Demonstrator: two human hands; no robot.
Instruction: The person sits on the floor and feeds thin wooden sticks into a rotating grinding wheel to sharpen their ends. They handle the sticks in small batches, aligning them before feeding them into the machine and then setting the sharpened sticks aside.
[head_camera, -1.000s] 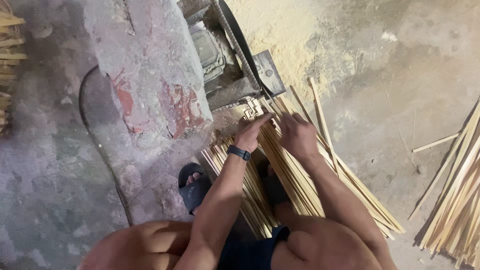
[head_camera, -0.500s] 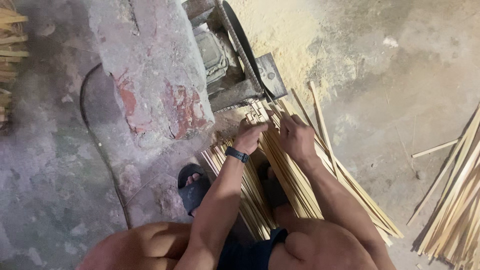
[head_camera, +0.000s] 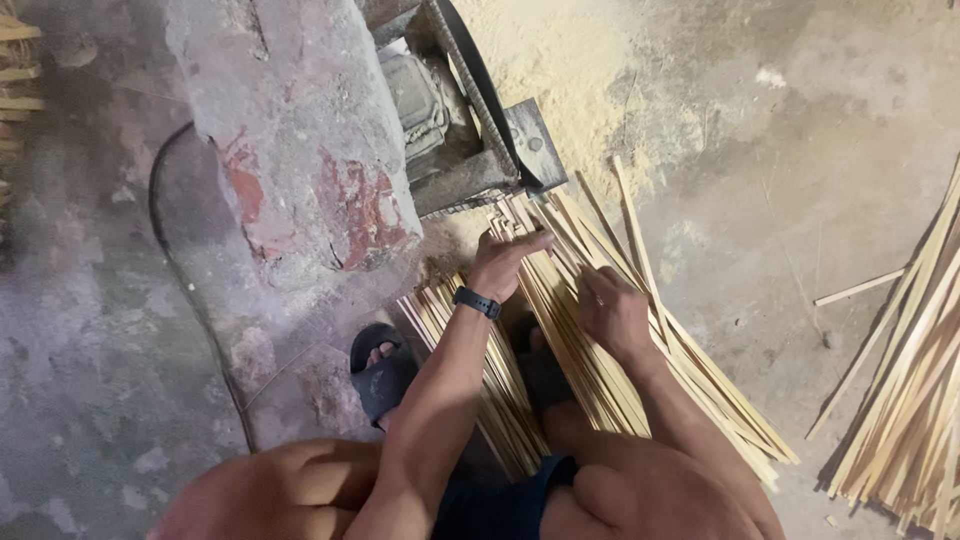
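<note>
A bundle of long pale bamboo strips (head_camera: 600, 390) lies on the floor between my legs, its far ends fanned against a small belt-driven machine (head_camera: 470, 150). My left hand (head_camera: 503, 265), with a dark watch on the wrist, rests on the strip ends near the machine, fingers curled over a few of them. My right hand (head_camera: 612, 312) lies on top of the bundle slightly nearer to me, fingers closed over the strips. My foot in a dark sandal (head_camera: 380, 372) stands to the left of the bundle.
A rough concrete block with red patches (head_camera: 300, 150) stands left of the machine. Sawdust (head_camera: 590, 70) covers the floor behind it. Another heap of strips (head_camera: 915, 400) lies at the right edge, and a dark cable (head_camera: 190, 300) curves across the floor on the left.
My right hand has slid back along the bundle toward my body. My left hand stays at the strip ends by the machine.
</note>
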